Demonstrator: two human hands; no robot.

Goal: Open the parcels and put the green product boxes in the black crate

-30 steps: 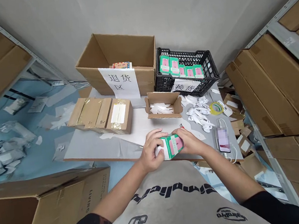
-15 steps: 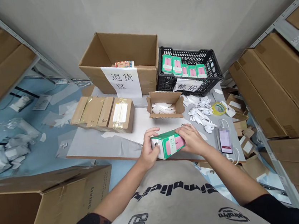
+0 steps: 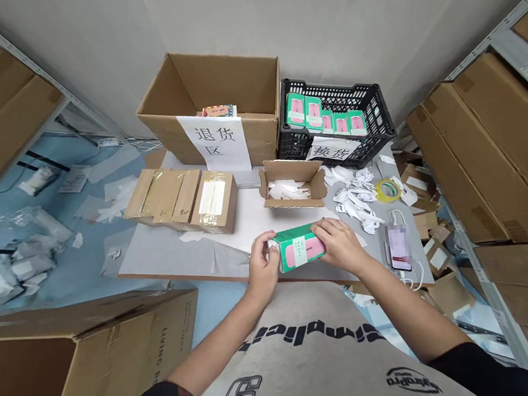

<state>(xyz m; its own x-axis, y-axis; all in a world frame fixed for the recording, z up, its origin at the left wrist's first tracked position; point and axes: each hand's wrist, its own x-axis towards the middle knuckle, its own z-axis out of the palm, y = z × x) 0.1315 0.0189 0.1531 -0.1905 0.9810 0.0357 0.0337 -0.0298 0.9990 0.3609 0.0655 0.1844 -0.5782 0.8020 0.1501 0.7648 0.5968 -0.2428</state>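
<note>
Levelled since the last view, the green-and-pink box [image 3: 297,248] sits crosswise between my hands, on or just above the counter [image 3: 165,254]; I cannot tell which. My left hand [image 3: 263,267] wraps one end, my right hand [image 3: 340,245] the other, an even grip keeping it square. Five matching boxes [image 3: 313,114] stand in the black crate [image 3: 332,86].

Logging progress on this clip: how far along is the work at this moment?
Looks done: five green-and-pink boxes stand in the black plastic crate. In hand: another green-and-pink box, held by the left hand and right hand. Apparently left: taped cardboard parcels on the table.
</note>
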